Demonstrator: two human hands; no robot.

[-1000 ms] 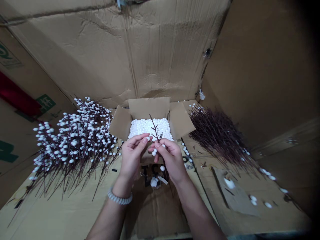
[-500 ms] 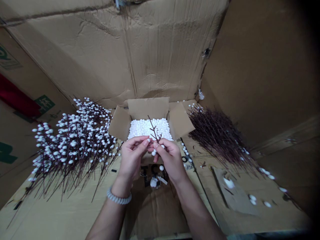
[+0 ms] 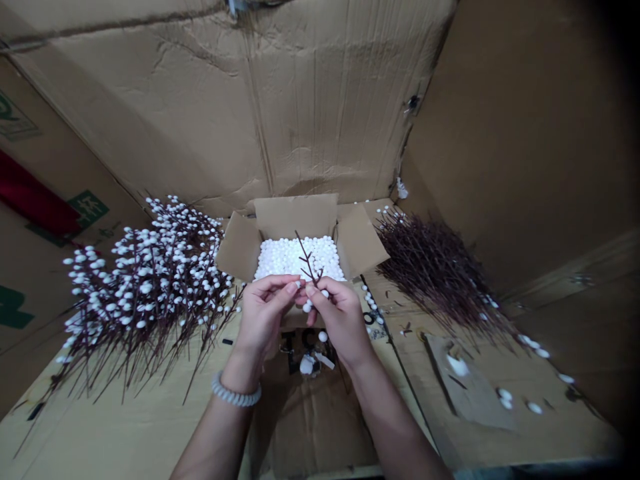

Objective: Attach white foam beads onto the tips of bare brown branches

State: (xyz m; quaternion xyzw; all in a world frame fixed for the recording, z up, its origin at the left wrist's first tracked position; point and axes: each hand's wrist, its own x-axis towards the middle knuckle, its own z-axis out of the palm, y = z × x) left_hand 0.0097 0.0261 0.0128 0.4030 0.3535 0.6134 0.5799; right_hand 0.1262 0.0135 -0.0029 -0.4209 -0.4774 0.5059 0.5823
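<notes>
While a branching brown twig (image 3: 306, 258) is being held between the two hands, its stem is being gripped by the right hand (image 3: 345, 319), the thumb pressed in and the other fingers curled beneath. Its forked tip is being left exposed above the fingertips, leaning slightly left before the open box (image 3: 297, 217). By the left hand (image 3: 265, 310), nearly closed in a pinch, a small white ball (image 3: 299, 284) is being held between thumb and forefinger, just beside the stem. Further white beads (image 3: 307, 307) are being partly hidden by the right fingers; whether they are being carried on the twig cannot be told.

Inside the cardboard box, whose flaps are being spread outward, a mass of loose white balls (image 3: 280, 257) is being contained. To its left, white-tipped twigs (image 3: 150, 280) are being supported by the tabletop (image 3: 165, 427); to its right, a brown bundle (image 3: 435, 270) is being supported likewise.
</notes>
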